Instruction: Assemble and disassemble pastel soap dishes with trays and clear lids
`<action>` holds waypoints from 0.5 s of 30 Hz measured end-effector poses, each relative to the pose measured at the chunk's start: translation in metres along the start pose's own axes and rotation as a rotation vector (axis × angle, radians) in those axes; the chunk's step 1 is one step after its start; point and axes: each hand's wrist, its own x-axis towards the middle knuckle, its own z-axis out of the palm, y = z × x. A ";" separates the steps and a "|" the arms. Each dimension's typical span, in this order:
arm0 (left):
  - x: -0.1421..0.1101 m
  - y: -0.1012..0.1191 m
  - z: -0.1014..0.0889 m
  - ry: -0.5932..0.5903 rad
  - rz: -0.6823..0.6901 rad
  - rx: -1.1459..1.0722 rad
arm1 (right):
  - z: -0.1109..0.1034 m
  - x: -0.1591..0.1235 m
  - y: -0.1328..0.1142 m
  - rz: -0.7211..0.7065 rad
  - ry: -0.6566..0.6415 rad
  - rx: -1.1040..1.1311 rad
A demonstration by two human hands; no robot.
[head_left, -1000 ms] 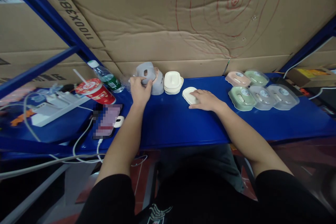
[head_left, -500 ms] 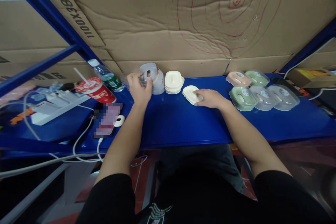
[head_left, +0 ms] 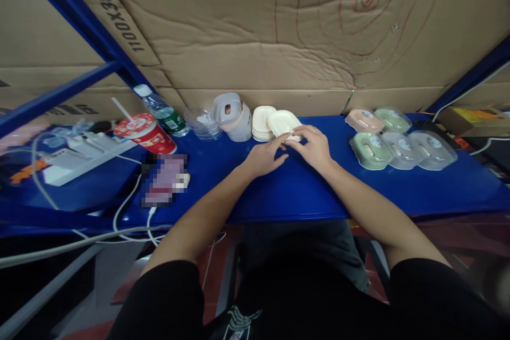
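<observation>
A shallow cream-coloured square dish (head_left: pixel 283 121) is tilted up in front of me, its right near corner pinched by my right hand (head_left: pixel 313 146). My left hand (head_left: pixel 263 156) reaches to the dish's near edge with thumb and fingers apart; its fingertips meet the right hand's fingers there, and whether they grip the rim cannot be made out. Just behind and left of the dish is a stack of similar cream dishes (head_left: pixel 262 126), partly covered by it. Left of that stack stand nested grey covers with an oval slot (head_left: pixel 228 109), with a pinkish one among them.
Clear round lids (head_left: pixel 203 123), a water bottle (head_left: pixel 163 111), a red cup with a straw (head_left: pixel 149 135), a phone (head_left: pixel 164 180) and a power strip (head_left: pixel 87 159) lie leftward. Lidded boxes, including a green one (head_left: pixel 370 151), sit at right. Cardboard (head_left: pixel 223 26) walls the back.
My left hand has left the grey covers and moved right to the cream dish. My right hand has lifted the dish and brought it left, against the stack.
</observation>
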 end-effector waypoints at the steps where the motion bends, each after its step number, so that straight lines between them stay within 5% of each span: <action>1: 0.000 -0.002 -0.002 0.031 -0.024 0.013 | 0.001 -0.001 -0.001 -0.026 -0.007 0.017; 7: 0.005 -0.027 -0.011 0.257 -0.258 0.052 | -0.002 0.001 -0.002 -0.176 -0.103 0.051; 15: 0.010 -0.064 -0.005 0.255 -0.532 0.043 | -0.003 0.000 -0.001 -0.230 -0.169 0.046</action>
